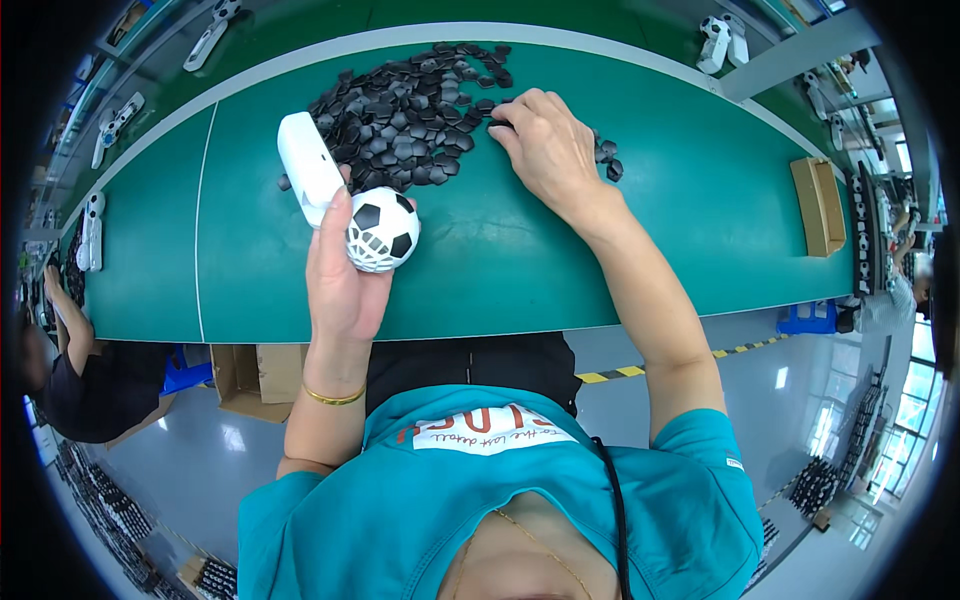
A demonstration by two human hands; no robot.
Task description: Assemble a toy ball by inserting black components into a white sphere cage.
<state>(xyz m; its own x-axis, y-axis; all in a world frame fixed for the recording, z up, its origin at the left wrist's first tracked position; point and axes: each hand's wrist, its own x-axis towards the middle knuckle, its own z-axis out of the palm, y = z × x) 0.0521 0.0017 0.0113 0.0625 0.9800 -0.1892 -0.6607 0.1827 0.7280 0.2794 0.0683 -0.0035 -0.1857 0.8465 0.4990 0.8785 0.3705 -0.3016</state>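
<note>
My left hand (347, 275) is wrapped round a white handheld device with a soccer-ball head. Its long white body (310, 165) tilts up and to the left, and the ball head (382, 230) has black pentagon patches and a white grille low on it. Some of the device is hidden by my fingers and palm. At the right edge of a pile of small black pentagon pieces (395, 120), my right hand (548, 145) reaches down to the table. Its thumb and fingertips pinch together on a black pentagon piece (497, 123), partly covered by the fingers.
A few loose black pieces (607, 155) lie right of my right hand on the green table (480, 285). An open cardboard tray (818, 207) sits at the right. Another white device (92, 232) stands far left, near a co-worker's arm (68, 310). Cardboard boxes (255, 380) stand below the front edge.
</note>
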